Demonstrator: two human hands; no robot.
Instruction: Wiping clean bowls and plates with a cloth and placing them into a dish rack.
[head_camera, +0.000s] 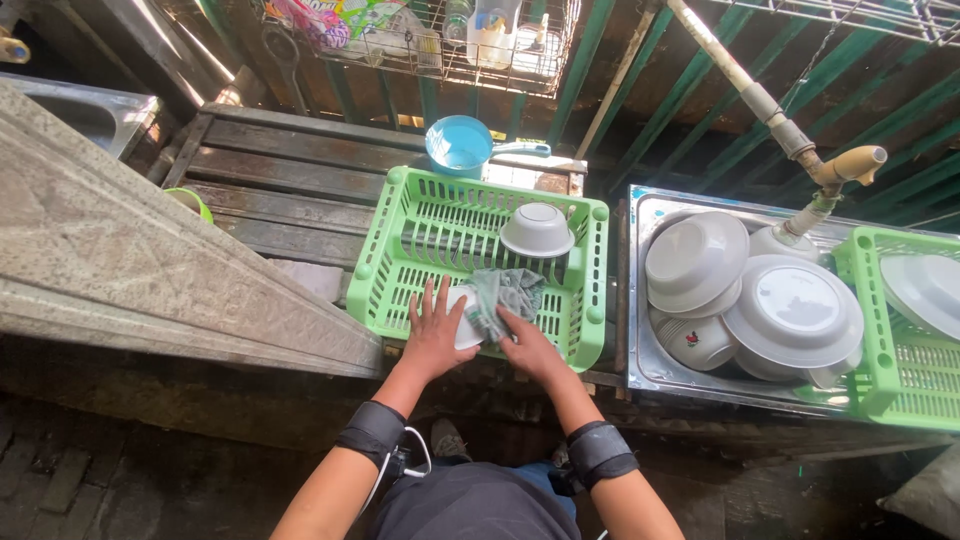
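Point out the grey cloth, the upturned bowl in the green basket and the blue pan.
grey cloth (508, 297), head view, middle folds
upturned bowl (537, 229), head view, its base
blue pan (459, 146), head view, inside

Outdoor dishwashing spot behind a home

Metal sink (640, 300) piled with bowls (696, 258), tap (850, 165) overhead, green drying baskets (400, 235), rough wooden bench (290, 170).

I see a weathered wooden plank bench (290, 170) at the centre. Behind it run green slatted bars (640, 90) with sunlight breaking through. Left of the bench sits a rough concrete slab (130, 260); right of it, a steel sink (640, 300). Below it lies dark brick floor (90, 480).
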